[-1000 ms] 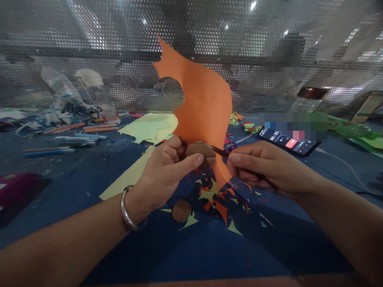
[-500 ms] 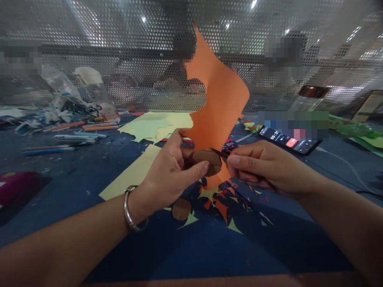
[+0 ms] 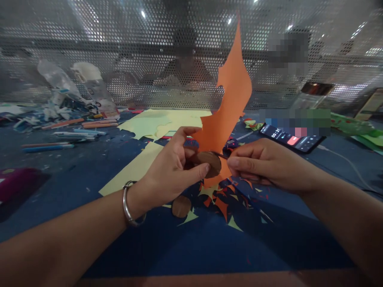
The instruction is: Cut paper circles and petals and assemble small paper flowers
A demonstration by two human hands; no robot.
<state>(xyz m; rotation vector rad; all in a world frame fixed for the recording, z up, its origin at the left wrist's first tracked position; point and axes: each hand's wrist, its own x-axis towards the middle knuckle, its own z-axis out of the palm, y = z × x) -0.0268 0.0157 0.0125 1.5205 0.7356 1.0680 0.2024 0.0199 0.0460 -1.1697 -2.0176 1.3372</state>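
Observation:
My left hand (image 3: 176, 167) is closed on a curled sheet of orange paper (image 3: 227, 107). Its thumb presses a round brown cardboard disc (image 3: 212, 161) against the sheet. My right hand (image 3: 254, 163) pinches a thin dark pen-like tool (image 3: 220, 155), whose end meets the disc's upper right edge; the fingers hide most of it. On the table below lies a second brown disc (image 3: 181, 206), beside orange and pale green paper scraps (image 3: 221, 207). A slim blue tool with a metal tip (image 3: 260, 209) rests to their right.
Pale green sheets (image 3: 140, 123) and several pens (image 3: 74, 135) lie left, with a clear bottle (image 3: 101, 95) behind. To the right are a phone (image 3: 290, 137) with a white cable and a copper-lidded jar (image 3: 314, 95). A perforated screen (image 3: 134, 59) stands behind; a person sits beyond it.
The orange sheet has turned and its top has swung right, so it looks narrower. The disc has turned slightly in my left hand. My right hand stays almost in place.

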